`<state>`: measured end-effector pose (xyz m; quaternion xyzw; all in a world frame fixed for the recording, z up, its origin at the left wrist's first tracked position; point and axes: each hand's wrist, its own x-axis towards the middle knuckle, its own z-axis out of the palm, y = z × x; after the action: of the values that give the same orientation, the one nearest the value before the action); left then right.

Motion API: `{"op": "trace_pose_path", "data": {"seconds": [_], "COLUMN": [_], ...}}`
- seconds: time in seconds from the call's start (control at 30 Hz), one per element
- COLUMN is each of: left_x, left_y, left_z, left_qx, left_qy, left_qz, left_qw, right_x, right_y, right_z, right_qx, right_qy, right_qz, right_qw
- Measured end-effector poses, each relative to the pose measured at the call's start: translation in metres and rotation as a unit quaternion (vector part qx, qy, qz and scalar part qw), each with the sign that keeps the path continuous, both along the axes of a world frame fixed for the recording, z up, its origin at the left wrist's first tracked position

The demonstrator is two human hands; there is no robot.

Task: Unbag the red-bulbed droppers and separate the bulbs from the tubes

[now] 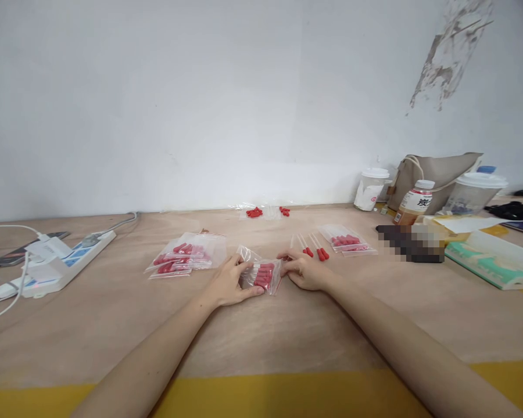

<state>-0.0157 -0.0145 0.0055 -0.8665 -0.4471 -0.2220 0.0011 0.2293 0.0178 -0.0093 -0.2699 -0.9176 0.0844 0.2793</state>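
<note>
A clear zip bag (264, 277) holding several red-bulbed droppers lies on the table between my hands. My left hand (230, 283) grips its left side, with thumb along the lower edge and fingers over the top. My right hand (304, 270) pinches the bag's right edge, where the red zip line runs. Just beyond my right hand lie a few loose droppers (321, 253) with red bulbs and thin clear stems. Filled zip bags (187, 255) are piled to the left of my left hand. Another filled bag (346, 241) rests to the right.
Small red bulbs (254, 212) lie on clear plastic near the wall. On the left is a white power strip (70, 264) with chargers and cables. A lidded cup (370, 189), a drink bottle (415, 203), a grey bag (440, 174) and a green-and-clear box (490, 264) stand right.
</note>
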Motion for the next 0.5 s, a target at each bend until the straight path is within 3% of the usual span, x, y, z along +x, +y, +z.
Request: {"op": "trace_pose_path", "data": {"seconds": [0.3,0.5], "left_x": [-0.001,0.0], "left_y": [0.002,0.004], "left_z": [-0.001,-0.002], "left_qx": [0.003,0.01], "left_qy": [0.014,-0.012], "left_qz": [-0.004,0.011], "left_qw": [1.0,1.0], "right_x": [-0.022,-0.027], "right_y": [-0.003,-0.001], "right_z": [-0.001,0.003], "right_qx": [0.002,-0.022], "right_qy": [0.048,-0.023], "right_qz": [-0.16,-0.154], "right_qw": [0.986,0.988]}}
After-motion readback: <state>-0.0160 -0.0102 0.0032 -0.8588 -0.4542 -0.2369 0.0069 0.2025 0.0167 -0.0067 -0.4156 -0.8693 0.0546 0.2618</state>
